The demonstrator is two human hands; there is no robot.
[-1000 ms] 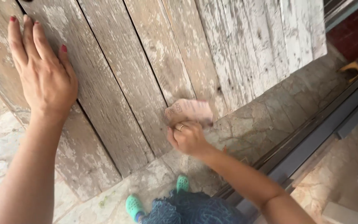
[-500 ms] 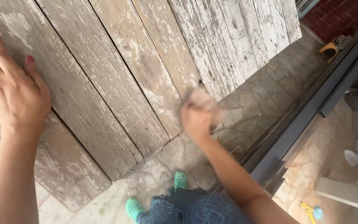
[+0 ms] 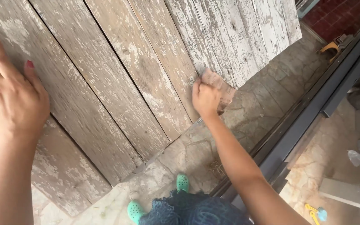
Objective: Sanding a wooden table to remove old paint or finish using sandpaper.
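A weathered wooden door made of grey planks with flaking white paint stands upright in front of me. My left hand lies flat against its planks at the left, fingers spread, holding nothing. My right hand presses a folded sheet of tan sandpaper against the lower edge of a plank, where the wood meets the stone floor. The fingers are closed around the sheet.
Cracked stone paving runs below the door. A dark metal sliding-door track crosses diagonally at the right. My green clogs and blue frayed hem show at the bottom. Grey slabs and a yellow tool lie at the lower right.
My right hand has slid the sandpaper to the right along the door's bottom edge, from the middle planks to the whiter ones. The left hand has stayed flat on the door.
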